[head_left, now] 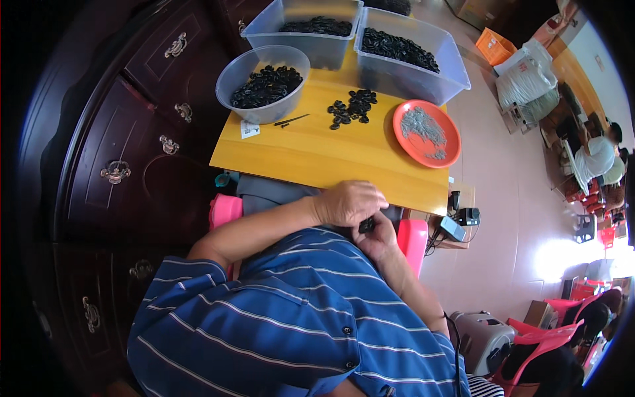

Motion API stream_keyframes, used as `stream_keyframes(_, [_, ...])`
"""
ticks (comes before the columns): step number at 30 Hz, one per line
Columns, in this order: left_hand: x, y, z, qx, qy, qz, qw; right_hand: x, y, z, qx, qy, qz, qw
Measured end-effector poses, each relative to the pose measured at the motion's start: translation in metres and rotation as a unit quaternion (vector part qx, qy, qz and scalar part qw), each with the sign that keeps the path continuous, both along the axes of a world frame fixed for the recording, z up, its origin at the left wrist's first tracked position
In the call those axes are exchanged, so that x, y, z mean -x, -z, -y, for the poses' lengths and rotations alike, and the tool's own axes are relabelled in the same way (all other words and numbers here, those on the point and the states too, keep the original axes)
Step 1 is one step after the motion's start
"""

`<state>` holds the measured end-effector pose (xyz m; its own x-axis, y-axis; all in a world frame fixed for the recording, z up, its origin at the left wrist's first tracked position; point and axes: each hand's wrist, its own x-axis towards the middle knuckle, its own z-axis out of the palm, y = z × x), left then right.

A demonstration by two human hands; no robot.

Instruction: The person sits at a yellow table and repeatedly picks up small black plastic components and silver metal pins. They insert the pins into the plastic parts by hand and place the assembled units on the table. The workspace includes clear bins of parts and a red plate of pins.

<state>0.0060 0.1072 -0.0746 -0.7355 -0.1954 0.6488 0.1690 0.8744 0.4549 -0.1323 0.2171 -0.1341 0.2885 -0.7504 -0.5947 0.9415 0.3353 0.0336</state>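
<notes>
My hands meet just off the near edge of the yellow table [278, 155], close to my body. In my right hand [381, 242] is a small black part [366, 225], gripped between curled fingers. My left hand [350, 202] lies over it with bent fingers touching near the right thumb; whatever its fingertips pinch is hidden. Beyond the hands, a loose pile of small black ring-shaped parts [350, 109] is spread on the table. An orange-red plate [399, 126] at the right holds many small grey metal pieces [423, 126].
A round clear tub [228, 73] and two clear boxes [337, 56] [413, 83] hold black parts at the back. A thin dark rod [292, 120] and a white label [249, 129] lie left. Dark drawers [99, 172] flank the left side; a small black-and-blue device [453, 228] stands right.
</notes>
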Motion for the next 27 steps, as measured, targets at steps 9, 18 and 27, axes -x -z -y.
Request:
stream_keyframes(9, [-0.041,-0.013,0.076,-0.105,-0.155,0.017,0.982,-0.009,-0.085,0.056,0.075,0.028,0.074,0.994])
stream_keyframes(18, [-0.043,0.005,0.081,-0.147,-0.143,0.039,0.978,-0.035,-0.156,0.224,0.171,0.036,0.064,0.983])
stream_keyframes(27, [-0.046,0.000,0.082,-0.051,-0.126,0.091,0.987,-0.032,-0.239,0.420,0.302,0.064,-0.335,0.890])
